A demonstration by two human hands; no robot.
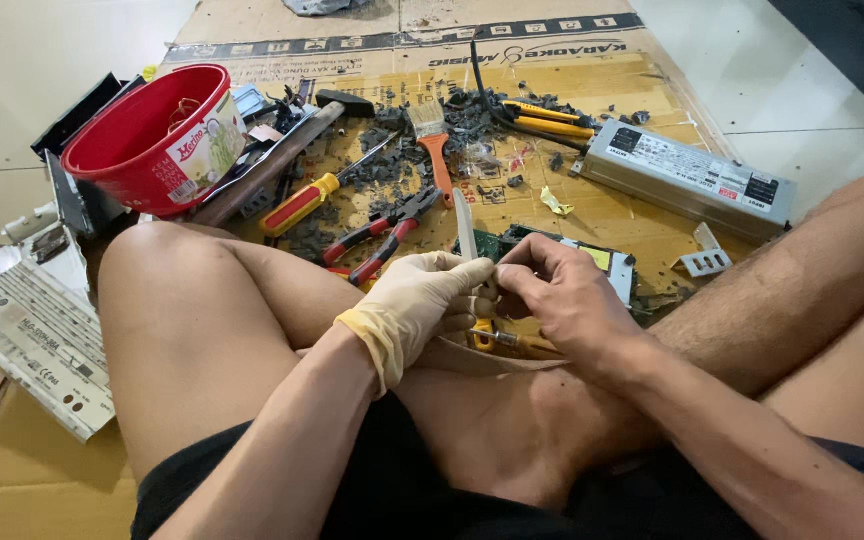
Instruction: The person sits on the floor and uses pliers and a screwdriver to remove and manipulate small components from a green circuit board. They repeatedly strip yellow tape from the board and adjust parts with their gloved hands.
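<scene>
Left hand: the gloved left hand (422,300) has its fingers clenched around the handle of a knife (466,228), blade pointing up and away.
Right hand: the bare right hand (564,300) pinches something small at the knife's base; what it is cannot be told.
Knife place: above the crossed legs, between both hands.
Floor: flattened cardboard (612,215) carries red-handled pliers (384,238), a screwdriver (304,202), an orange-handled brush (434,150), a grey metal power unit (687,178) and a red bucket (157,135).
</scene>
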